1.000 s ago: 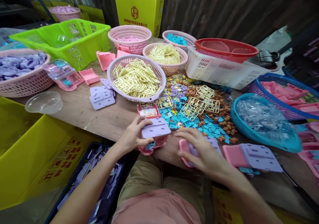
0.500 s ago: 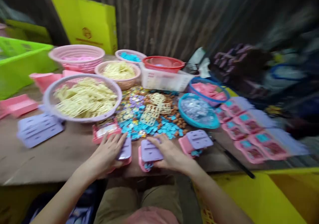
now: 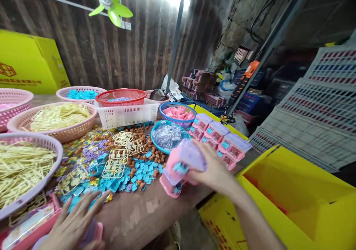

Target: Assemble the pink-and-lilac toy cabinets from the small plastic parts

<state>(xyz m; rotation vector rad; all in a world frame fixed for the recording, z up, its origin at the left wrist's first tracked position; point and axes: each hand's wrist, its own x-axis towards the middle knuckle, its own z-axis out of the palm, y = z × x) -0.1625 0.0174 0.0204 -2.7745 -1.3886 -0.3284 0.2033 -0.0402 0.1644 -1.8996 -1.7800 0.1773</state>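
Carried rightward since the earlier frame: pink-and-lilac toy case (image 3: 182, 166), gripped by right hand (image 3: 214, 170) above desk (image 3: 139, 216) edge. Left hand (image 3: 73, 224), fingers (image 3: 94, 200) spread, flat on another pink case (image 3: 96, 232).

Your right hand (image 3: 214, 172) holds a pink toy case (image 3: 182, 168) with a lilac lid and a turquoise clasp. Turquoise squares (image 3: 140, 172) and brown bits litter the brown table (image 3: 139, 216), beside a bright yellow box (image 3: 294, 201) and a red basket (image 3: 121, 96).
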